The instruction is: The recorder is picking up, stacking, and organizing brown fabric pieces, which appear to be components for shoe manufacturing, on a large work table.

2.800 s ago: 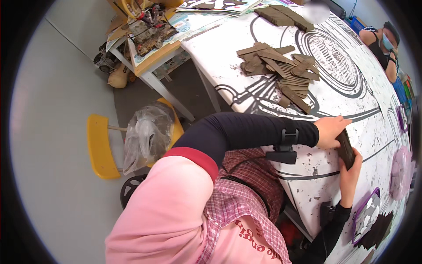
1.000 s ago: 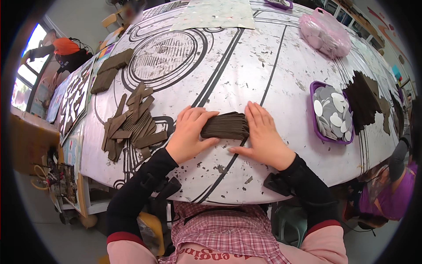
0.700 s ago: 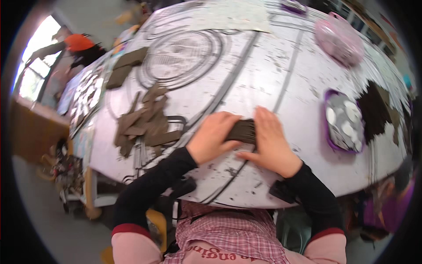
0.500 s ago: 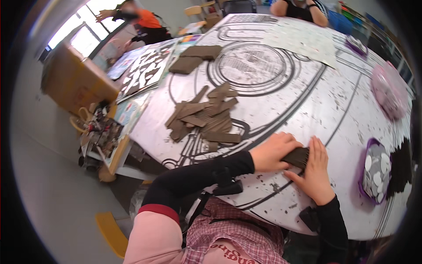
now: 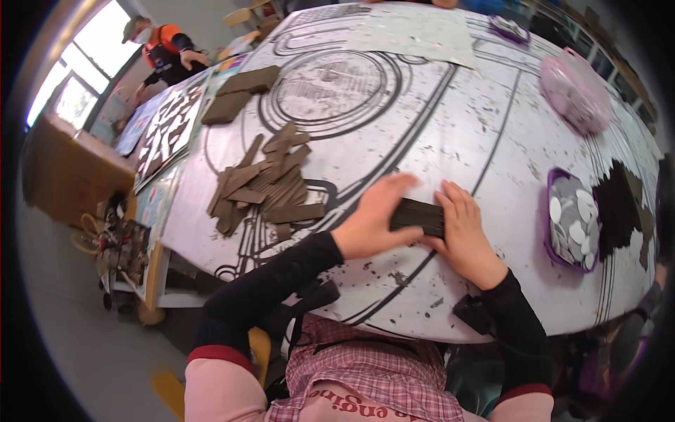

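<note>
A small stack of dark brown strips (image 5: pixel 420 216) lies on the white, black-lined table between my hands. My right hand (image 5: pixel 460 228) holds the stack's right end, its fingers along that side and its thumb at the near edge. At the left end, my left hand (image 5: pixel 376 221) is slightly blurred, with fingers and thumb spread apart; its thumb reaches the stack's near edge. Left of my hands is a loose pile of brown strips (image 5: pixel 264 183), several lying crosswise on each other. Thicker brown slabs (image 5: pixel 239 93) rest beyond that pile.
To the right stands a purple basket (image 5: pixel 547 232) of white and grey flat pieces, beside dark brown ragged-edged material (image 5: pixel 619 211). A pink plastic bag (image 5: pixel 576 95) and a pale sheet (image 5: pixel 415 34) lie farther off. At the upper left are a person (image 5: pixel 165 53) and a cardboard box (image 5: pixel 74 169).
My left hand has loosened from the stack, its fingers now spread. The right hand stays at the stack's right end. The whole view has shifted, and the person at upper left has turned.
</note>
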### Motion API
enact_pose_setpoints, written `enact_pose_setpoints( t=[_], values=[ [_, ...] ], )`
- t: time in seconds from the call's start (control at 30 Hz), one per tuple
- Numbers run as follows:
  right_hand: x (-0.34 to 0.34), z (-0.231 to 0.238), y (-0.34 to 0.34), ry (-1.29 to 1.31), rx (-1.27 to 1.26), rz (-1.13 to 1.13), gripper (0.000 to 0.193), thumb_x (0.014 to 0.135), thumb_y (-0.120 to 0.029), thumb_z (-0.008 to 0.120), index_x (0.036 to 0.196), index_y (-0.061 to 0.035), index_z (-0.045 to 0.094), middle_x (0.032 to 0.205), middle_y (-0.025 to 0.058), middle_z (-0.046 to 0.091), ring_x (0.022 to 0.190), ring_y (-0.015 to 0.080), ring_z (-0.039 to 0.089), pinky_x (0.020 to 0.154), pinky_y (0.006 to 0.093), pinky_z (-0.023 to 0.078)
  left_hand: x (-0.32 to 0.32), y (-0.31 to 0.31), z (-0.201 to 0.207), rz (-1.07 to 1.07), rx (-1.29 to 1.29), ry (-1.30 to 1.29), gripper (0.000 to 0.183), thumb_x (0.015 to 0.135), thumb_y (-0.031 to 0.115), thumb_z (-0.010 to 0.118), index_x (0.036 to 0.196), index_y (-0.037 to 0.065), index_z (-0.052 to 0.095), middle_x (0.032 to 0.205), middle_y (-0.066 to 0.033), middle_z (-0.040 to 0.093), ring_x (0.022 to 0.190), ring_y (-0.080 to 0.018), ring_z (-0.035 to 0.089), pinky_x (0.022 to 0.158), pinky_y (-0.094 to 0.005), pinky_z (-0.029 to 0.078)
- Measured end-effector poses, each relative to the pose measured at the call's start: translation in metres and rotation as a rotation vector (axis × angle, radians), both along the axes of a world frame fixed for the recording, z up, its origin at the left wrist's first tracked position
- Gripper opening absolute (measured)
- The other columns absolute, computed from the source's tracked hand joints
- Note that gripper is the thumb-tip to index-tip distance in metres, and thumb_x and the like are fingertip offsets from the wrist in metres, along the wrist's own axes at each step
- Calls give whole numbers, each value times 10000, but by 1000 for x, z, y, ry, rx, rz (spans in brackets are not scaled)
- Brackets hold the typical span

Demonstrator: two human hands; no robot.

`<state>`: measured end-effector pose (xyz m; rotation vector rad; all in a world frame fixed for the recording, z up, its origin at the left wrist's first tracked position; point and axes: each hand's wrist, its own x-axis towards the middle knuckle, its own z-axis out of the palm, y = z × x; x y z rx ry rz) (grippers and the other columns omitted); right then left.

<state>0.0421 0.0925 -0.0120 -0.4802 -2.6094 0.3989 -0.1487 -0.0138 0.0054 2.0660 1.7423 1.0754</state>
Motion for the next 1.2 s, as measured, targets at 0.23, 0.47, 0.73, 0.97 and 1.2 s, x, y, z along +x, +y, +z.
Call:
enact_pose_setpoints(
  t=[0.23,0.47,0.73,0.97,1.2],
  values=[
    [3,-12,17,-19,5,-15,773,732,-314,739,1277,90,369,1363,227,330,1291,381,294,1082,478,243,11,13,-17,97,-184,-1153,586,1015,381,162,1474,25,86,1546,-118,94,1431,-199,53,1152,-311,27],
    [9,-14,19,-22,6,-14,823,731,-359,735,1293,100,348,1362,231,330,1298,376,290,1093,481,231,21,17,-21,26,-146,-1116,605,1013,411,170,1470,19,112,1539,-124,127,1428,-202,77,1149,-310,51],
    [23,-15,22,-69,54,-61,921,733,-478,698,1302,142,325,1363,262,330,1309,386,278,1103,475,205,28,24,-7,-5,-179,138,574,816,200,650,1323,45,431,1163,-155,477,1121,-323,422,995,-395,333],
    [20,-17,19,-71,65,-128,1022,735,-600,635,1302,180,297,1366,305,313,1307,401,271,1110,471,187,30,32,-8,0,-209,154,513,815,164,656,1274,50,455,1172,-146,466,1121,-310,413,983,-377,345],
    [13,7,10,-74,62,-31,1024,716,-581,659,1316,160,286,1361,304,316,1307,412,262,1106,466,193,17,16,-2,31,-136,167,496,786,171,670,1231,53,487,1146,-162,491,1115,-332,433,981,-399,340]
  ],
)
